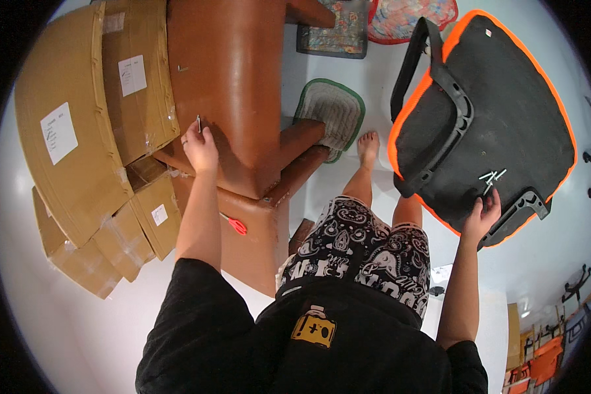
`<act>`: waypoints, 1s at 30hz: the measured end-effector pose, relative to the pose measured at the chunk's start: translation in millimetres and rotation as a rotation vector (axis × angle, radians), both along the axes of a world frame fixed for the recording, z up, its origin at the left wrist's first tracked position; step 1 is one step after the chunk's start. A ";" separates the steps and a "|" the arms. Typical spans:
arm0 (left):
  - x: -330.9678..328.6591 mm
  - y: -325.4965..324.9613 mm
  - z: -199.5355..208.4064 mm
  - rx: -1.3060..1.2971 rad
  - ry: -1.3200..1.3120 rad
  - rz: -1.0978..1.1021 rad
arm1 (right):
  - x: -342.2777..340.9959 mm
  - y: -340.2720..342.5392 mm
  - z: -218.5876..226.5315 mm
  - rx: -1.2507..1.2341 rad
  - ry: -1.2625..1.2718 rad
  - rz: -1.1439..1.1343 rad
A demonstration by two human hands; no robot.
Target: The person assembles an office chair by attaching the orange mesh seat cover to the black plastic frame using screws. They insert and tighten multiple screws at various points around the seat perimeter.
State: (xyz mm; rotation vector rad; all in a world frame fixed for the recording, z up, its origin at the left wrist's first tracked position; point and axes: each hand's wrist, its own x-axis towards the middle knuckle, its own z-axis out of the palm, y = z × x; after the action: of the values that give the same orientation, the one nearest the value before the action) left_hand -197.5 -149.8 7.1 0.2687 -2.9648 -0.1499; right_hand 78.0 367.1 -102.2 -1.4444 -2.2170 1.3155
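My left hand (200, 150) is closed in a pinch on a small metal piece (199, 123), just above the brown padded seat; its exact kind is too small to tell. At the right, my right hand (482, 218) has its thumb and fingers apart, fingertips beside a small pile of silver bolts (491, 177). Those bolts lie on the black underside of a chair seat (505, 111) with an orange edge. One black armrest (454, 108) stands along its left side, and another black armrest (515, 213) is at its near right, close to my right hand.
Cardboard boxes (62, 177) are stacked at the left. A small L-shaped metal piece (182, 68) and red-handled scissors (236, 225) rest on the brown furniture (226, 59). Mats, including a green-edged one (331, 108), lie on the floor. Orange and black furniture parts (546, 358) stand at lower right.
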 end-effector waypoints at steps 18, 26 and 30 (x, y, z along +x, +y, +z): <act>-8.2 11.8 -8.5 0.870 -0.083 0.223 | -16.6 -89.3 30.2 -0.029 0.175 -0.040; 111.9 255.6 11.4 0.661 -0.650 -1.226 | -52.1 -142.3 94.9 -1.863 0.060 -0.467; 116.4 316.0 -0.7 0.761 -0.613 -1.293 | -34.4 -85.6 93.7 -1.555 0.275 -0.439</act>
State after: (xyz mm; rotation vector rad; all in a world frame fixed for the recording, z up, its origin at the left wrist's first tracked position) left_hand -81.0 166.2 6.3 -1.8089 -2.8501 -1.5155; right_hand 43.6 281.5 -8.5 -1.6364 -0.3215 2.8853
